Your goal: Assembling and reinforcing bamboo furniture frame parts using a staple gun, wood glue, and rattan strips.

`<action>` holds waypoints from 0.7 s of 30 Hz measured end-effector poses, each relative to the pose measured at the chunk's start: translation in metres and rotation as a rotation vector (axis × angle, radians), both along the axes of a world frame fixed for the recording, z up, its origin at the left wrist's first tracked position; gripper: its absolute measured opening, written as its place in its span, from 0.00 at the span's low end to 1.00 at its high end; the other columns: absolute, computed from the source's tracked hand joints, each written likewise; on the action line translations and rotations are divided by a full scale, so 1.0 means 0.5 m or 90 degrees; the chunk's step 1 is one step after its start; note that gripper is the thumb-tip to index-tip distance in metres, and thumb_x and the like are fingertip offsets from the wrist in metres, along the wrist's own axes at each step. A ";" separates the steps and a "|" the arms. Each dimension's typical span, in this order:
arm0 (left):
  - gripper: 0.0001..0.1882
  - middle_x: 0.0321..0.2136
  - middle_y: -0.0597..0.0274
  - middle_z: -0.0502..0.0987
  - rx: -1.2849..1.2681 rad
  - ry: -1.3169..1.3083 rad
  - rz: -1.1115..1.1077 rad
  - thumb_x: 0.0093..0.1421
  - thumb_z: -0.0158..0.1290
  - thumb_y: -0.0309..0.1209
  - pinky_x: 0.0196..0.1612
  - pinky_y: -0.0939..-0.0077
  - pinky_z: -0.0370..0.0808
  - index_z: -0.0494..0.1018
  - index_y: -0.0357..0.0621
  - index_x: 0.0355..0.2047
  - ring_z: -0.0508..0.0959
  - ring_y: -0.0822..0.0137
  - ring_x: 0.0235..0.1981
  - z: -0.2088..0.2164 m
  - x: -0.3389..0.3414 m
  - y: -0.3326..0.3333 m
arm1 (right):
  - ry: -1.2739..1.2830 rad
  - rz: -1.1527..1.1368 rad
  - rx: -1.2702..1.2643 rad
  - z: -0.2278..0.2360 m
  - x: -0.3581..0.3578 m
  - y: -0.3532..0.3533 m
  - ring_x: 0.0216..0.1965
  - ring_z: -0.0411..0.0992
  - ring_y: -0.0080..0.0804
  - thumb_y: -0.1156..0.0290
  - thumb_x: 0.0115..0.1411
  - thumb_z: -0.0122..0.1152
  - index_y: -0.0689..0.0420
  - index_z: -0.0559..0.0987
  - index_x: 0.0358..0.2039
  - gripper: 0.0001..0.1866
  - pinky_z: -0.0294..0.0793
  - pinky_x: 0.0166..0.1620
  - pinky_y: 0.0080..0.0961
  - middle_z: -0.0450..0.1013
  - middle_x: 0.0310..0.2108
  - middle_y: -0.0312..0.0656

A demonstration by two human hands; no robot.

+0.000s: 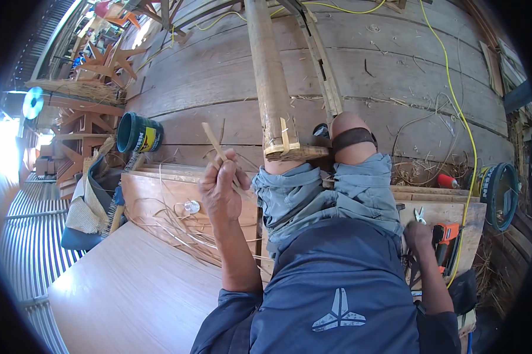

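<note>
My left hand [220, 186] is raised left of my knees, its fingers closed round a few thin, pale wooden or rattan strips [210, 134]. One strip sticks up well past the fingertips. My right hand [418, 237] is down at my right side over a wooden board, with its fingers curled and mostly hidden. Small pliers [420, 215] poke out just beyond it, their lower part covered by the hand. Beside that hand lies an orange and black nail or staple gun [445, 235]. A bamboo pole [266, 65] ends in front of my lap, with a split strip [285, 134] standing at its end.
Loose strips [186, 239] and a small clear round item [191, 206] lie on the left board. Dark green buckets stand at left [130, 133] and right [501, 192]. A yellow hose [453, 88] crosses the plank floor, near a red cylinder [447, 180]. Wooden frames [104, 65] stack at far left.
</note>
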State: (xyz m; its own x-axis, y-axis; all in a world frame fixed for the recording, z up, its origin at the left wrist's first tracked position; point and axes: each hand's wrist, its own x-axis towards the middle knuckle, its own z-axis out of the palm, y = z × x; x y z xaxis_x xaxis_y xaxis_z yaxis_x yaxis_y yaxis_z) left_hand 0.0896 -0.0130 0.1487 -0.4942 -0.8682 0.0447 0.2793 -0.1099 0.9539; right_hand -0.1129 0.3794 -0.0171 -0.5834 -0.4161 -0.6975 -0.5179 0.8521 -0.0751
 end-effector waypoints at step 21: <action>0.09 0.23 0.56 0.74 -0.347 -0.614 -0.251 0.52 0.58 0.27 0.29 0.74 0.71 0.76 0.39 0.35 0.76 0.63 0.26 0.081 -0.037 0.119 | -0.739 -0.126 -0.874 0.263 0.045 -0.435 0.25 0.67 0.16 0.72 0.62 0.51 0.64 0.74 0.37 0.09 0.68 0.30 0.14 0.69 0.24 0.34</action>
